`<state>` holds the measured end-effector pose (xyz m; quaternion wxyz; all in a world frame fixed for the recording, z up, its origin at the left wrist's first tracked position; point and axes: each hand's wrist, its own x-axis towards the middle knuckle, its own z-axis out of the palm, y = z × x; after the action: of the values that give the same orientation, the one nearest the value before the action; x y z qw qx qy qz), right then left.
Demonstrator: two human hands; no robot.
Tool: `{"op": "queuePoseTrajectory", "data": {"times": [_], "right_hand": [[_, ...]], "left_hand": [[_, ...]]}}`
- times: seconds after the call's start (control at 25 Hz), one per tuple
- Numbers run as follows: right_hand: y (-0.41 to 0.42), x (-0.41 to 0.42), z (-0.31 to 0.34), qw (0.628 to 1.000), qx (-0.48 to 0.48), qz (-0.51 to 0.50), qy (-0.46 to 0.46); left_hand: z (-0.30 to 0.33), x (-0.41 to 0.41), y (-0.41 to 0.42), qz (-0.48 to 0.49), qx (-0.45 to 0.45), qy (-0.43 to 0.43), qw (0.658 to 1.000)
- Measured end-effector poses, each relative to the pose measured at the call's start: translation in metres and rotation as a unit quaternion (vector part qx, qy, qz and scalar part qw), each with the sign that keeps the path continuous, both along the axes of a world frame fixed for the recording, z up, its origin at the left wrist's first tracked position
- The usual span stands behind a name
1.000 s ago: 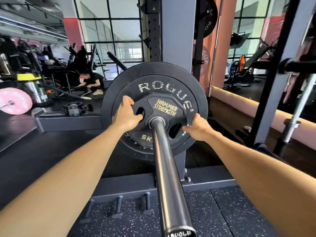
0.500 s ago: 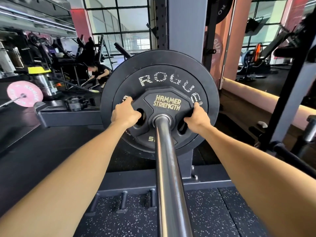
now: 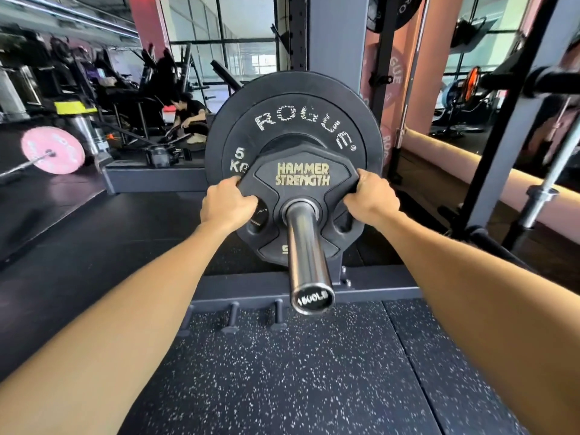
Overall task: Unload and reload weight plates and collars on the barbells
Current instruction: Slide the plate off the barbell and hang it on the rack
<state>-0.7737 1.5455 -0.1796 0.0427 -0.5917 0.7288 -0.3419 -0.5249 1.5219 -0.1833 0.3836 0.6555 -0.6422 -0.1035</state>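
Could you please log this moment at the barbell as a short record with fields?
setting: gym, speckled rubber floor
bar: barbell sleeve, its end toward the camera
outer plate: Hammer Strength plate, on the sleeve
inner plate: Rogue plate, behind it
left hand: grips the outer plate's left edge
right hand: grips its right edge
collar: none visible

This is a gym, a weight-training room. A steel barbell sleeve (image 3: 306, 246) carries black weight plates (image 3: 295, 127) stamped with lifting brand names, and it sits in a grey power rack (image 3: 337, 42) with a perforated upright. The floor (image 3: 282, 372) is black speckled rubber matting. To the left a pink plate (image 3: 53, 150) sits on another bar lying on the floor, with benches and machines (image 3: 131, 80) behind it. More plates hang on the rack at upper right (image 3: 394, 11). Large grid windows (image 3: 238, 36) line the back wall.
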Motion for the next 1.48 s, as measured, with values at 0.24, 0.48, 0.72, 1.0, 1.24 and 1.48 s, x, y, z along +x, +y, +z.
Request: {"op": "queuePoseTrajectory", "data": {"times": [0.24,0.48,0.72,1.0,1.24,1.48], "right_hand": [[0.074,0.007,0.004,1.000,0.006,0.013,0.024],[0.128,0.015,0.004,1.000,-0.002,-0.005,0.029],[0.169,0.020,0.006,0.998,-0.019,-0.016,0.051],[0.211,0.024,0.015,0.993,-0.005,-0.005,0.116],[0.219,0.022,0.045,0.991,-0.013,0.028,0.131],[0.180,0.017,0.125,0.988,-0.075,0.078,0.112]], "left_hand": [[-0.008,0.010,0.071,-0.012,-0.019,0.010,1.000],[-0.013,0.016,0.116,0.008,-0.042,0.001,0.999],[-0.022,0.020,0.155,0.003,-0.067,0.008,0.998],[-0.014,0.033,0.187,-0.037,-0.035,-0.042,0.998],[0.037,0.041,0.200,-0.062,-0.044,-0.082,0.994],[0.124,0.041,0.164,-0.046,-0.084,-0.082,0.992]]}}
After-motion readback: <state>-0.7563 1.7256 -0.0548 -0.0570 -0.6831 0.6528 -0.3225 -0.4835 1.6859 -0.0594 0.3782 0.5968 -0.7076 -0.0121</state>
